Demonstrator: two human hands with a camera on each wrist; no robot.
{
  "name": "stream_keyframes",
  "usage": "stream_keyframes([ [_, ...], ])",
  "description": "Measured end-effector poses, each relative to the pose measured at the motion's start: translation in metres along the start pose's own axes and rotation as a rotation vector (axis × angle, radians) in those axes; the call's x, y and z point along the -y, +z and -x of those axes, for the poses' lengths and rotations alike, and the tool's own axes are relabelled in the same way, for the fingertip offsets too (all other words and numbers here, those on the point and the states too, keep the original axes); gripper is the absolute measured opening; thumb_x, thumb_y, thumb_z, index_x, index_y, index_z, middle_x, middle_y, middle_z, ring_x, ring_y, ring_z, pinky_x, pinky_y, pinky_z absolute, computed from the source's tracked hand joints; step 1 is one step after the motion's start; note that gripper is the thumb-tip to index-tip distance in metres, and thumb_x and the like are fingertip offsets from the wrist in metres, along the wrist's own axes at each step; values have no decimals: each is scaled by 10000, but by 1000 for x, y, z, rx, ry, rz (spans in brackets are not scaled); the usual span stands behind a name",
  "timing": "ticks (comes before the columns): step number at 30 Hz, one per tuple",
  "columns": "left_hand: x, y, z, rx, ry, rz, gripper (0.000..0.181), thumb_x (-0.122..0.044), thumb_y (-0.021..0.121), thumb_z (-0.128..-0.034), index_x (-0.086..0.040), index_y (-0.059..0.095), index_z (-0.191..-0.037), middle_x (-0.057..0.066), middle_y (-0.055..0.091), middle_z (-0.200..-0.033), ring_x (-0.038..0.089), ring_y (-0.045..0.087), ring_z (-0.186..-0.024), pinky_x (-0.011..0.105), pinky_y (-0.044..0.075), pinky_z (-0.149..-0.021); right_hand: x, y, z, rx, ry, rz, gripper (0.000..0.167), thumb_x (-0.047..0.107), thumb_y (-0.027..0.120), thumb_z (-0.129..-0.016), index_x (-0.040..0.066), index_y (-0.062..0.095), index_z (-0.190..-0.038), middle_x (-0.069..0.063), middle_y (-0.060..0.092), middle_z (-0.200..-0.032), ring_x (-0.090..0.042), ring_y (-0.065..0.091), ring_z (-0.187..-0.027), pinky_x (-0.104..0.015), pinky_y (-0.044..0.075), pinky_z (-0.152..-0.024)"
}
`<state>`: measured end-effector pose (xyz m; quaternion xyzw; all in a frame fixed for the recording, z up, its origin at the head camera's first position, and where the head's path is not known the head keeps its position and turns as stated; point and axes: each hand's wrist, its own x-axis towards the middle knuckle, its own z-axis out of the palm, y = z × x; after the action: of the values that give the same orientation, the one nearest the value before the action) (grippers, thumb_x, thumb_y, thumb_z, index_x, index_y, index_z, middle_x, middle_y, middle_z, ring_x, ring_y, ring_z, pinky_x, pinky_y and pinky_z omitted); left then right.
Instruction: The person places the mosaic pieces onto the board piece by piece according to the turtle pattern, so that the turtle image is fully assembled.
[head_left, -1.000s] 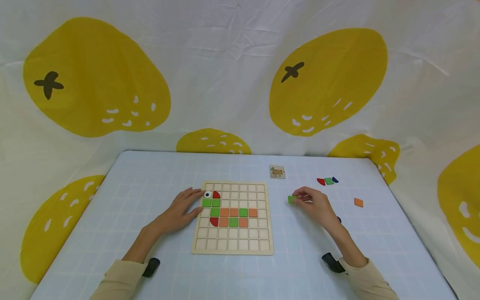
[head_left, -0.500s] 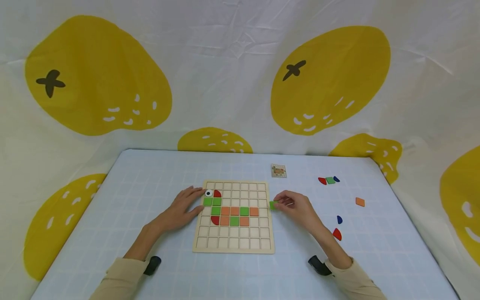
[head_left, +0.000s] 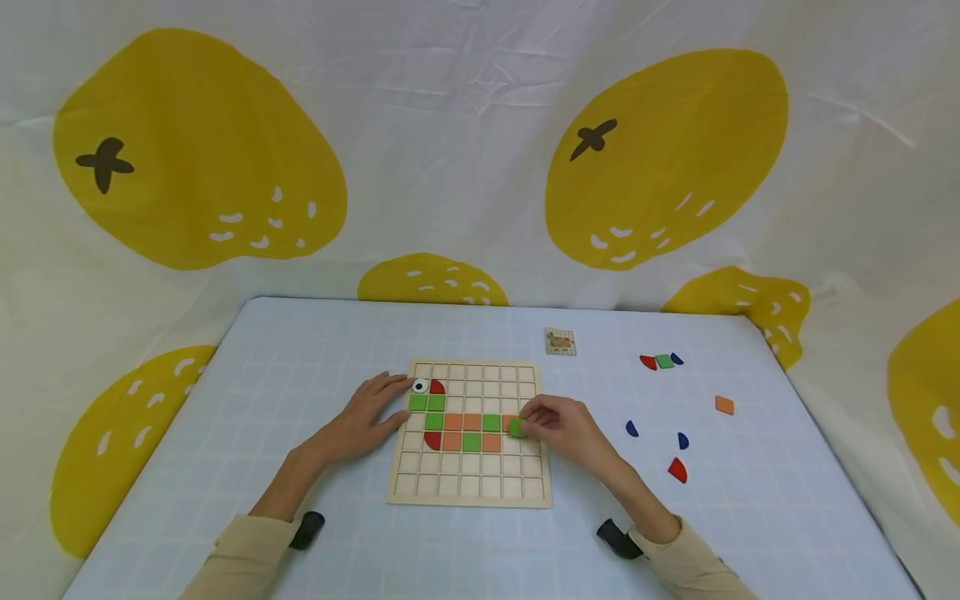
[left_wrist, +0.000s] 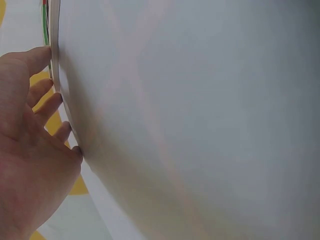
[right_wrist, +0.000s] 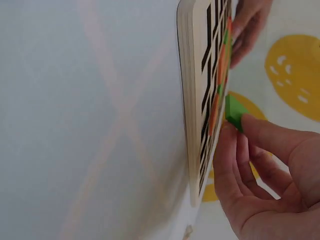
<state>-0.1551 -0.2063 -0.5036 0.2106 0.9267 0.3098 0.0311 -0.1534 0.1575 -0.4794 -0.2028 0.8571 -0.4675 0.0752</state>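
My right hand (head_left: 567,431) pinches a green square tile (head_left: 516,427) over the right part of the wooden grid board (head_left: 468,502), beside the last orange tile of the upper row. The right wrist view shows this green tile (right_wrist: 234,112) between thumb and fingers, off the board's surface. On the board lie green, orange and red pieces and a round eye piece (head_left: 420,386) at the top left. My left hand (head_left: 360,425) rests with extended fingers at the board's left edge; in the left wrist view its fingertips touch that edge (left_wrist: 55,60).
Behind the board's right corner lies a small picture card (head_left: 560,342). To the right are a red piece (head_left: 648,362), a green tile (head_left: 664,361), an orange tile (head_left: 724,405), blue pieces (head_left: 632,429) and another red piece (head_left: 678,471). A patterned curtain hangs behind the table.
My right hand has moved left with the green tile, from the bare table to over the board. Blue and red pieces formerly behind the right arm now show. The left hand stays at the board's edge.
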Motion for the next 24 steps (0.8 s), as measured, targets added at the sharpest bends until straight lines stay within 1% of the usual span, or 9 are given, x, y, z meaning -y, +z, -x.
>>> stream_keyframes([
  [3,-2,0,-1,3,-2,1,565,-251,635,-1038,-80,458,-1546,167,445,-1559,451,227,-1515,659,224,-1191,0,3,1,28,-5,-6,111,57,783,-909,27,726,-999,7,688,-862,-131,656,-786,-230,576,-736],
  [7,-3,-1,-1,5,-8,0,564,-246,638,-1036,-79,459,-1545,167,445,-1559,450,229,-1515,659,227,-1190,1,6,1,66,7,-6,105,68,780,-915,40,727,-1000,27,673,-852,-121,636,-774,-226,567,-721],
  [12,-3,0,-1,7,-15,-3,564,-247,638,-1037,-82,458,-1546,165,445,-1561,449,228,-1516,659,226,-1190,1,7,2,91,6,16,82,105,774,-929,66,723,-980,39,656,-843,-117,615,-763,-222,556,-713],
  [17,-3,0,-1,4,-16,-3,562,-242,641,-1035,-80,462,-1543,164,443,-1563,449,223,-1517,661,226,-1189,2,7,3,119,-2,45,51,93,760,-938,72,734,-977,34,670,-860,-117,612,-768,-221,554,-714],
  [24,-1,1,-1,1,-9,-6,561,-245,638,-1037,-76,461,-1542,169,445,-1559,456,225,-1513,666,230,-1184,3,8,4,114,-17,64,68,40,760,-924,41,760,-992,-1,701,-929,-119,626,-799,-225,558,-717],
])
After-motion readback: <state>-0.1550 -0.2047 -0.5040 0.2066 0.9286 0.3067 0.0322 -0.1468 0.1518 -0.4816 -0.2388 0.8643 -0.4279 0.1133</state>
